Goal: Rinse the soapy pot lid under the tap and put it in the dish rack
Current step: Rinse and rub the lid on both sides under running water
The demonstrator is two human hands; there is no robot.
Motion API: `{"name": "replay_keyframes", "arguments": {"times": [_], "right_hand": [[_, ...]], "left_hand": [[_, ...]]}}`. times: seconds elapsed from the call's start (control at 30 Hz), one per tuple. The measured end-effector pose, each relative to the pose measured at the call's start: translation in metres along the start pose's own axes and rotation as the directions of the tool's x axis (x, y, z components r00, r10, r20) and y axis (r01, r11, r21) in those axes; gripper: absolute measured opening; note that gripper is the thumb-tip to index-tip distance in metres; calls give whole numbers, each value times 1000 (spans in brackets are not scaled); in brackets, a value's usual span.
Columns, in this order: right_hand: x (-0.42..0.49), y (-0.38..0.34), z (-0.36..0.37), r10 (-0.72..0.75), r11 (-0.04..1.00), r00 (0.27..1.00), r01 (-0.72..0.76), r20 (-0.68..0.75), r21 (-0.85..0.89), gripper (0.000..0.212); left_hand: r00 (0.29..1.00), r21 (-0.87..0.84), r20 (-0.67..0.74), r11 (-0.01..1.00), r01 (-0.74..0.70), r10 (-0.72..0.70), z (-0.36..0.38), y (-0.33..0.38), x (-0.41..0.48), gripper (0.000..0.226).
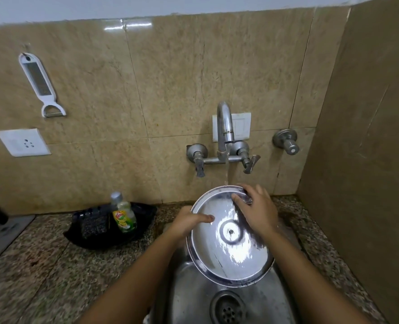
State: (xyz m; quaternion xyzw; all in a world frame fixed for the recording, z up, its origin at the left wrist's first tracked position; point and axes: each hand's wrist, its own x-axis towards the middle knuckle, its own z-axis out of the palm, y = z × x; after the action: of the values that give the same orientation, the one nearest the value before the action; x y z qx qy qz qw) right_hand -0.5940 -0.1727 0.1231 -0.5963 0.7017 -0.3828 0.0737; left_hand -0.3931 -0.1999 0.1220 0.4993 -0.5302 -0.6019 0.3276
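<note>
A round steel pot lid (229, 251) is held tilted over the steel sink (194, 298), its inner side facing me. Water runs from the wall tap (225, 127) onto the lid's far rim and sheets down its surface. My left hand (189, 222) grips the lid's left edge, thumb lying across the inner face. My right hand (258, 211) rests on the upper right part of the lid, fingers over the far rim near the stream. No dish rack is in view.
A black tray (137, 239) on the granite counter (41, 277) left of the sink holds a dish soap bottle (123, 215) and a dark scrubber (93, 225). The sink drain (227, 308) lies below the lid. A peeler-grater (40, 85) hangs on the tiled wall. A side wall stands close on the right.
</note>
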Motion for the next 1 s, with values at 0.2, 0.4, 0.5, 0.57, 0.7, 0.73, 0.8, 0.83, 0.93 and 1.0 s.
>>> {"name": "replay_keyframes", "arguments": {"times": [0.2, 0.4, 0.5, 0.57, 0.7, 0.73, 0.8, 0.83, 0.93, 1.0], "right_hand": [[14, -12, -8, -114, 993, 978, 108, 177, 43, 44], [9, -22, 9, -279, 959, 960, 279, 9, -53, 36], [1, -24, 21, -565, 823, 824, 566, 35, -38, 23], [3, -12, 22, -508, 861, 861, 508, -25, -20, 24], [6, 21, 22, -130, 981, 981, 149, -147, 124, 24], [5, 21, 26, -153, 981, 979, 167, -138, 99, 26], [0, 4, 33, -335, 939, 937, 341, -99, 48, 29], [-2, -6, 33, -436, 898, 898, 439, -63, 36, 29], [2, -10, 31, -524, 852, 851, 523, -47, -21, 29], [6, 6, 26, -320, 944, 935, 328, -153, 25, 25]], "left_hand": [[995, 11, 93, 999, -44, 43, 3, 16, 0, 28], [998, -82, -9, 995, -59, 59, 13, 13, -4, 24], [996, -109, -36, 991, -82, 78, 17, 10, -5, 26], [995, -93, -46, 991, -93, 89, 15, 7, -5, 30], [987, -130, -149, 989, -75, 55, 10, -2, -10, 29], [986, -142, -163, 987, -70, 47, 11, -3, -12, 27], [984, -151, -165, 985, -87, 62, 15, -4, -13, 27], [984, -149, -161, 984, -101, 77, 17, -2, -13, 27], [979, -159, -169, 978, -137, 110, 17, -4, -15, 26], [971, -183, -216, 972, -148, 107, 14, -7, -18, 20]]}}
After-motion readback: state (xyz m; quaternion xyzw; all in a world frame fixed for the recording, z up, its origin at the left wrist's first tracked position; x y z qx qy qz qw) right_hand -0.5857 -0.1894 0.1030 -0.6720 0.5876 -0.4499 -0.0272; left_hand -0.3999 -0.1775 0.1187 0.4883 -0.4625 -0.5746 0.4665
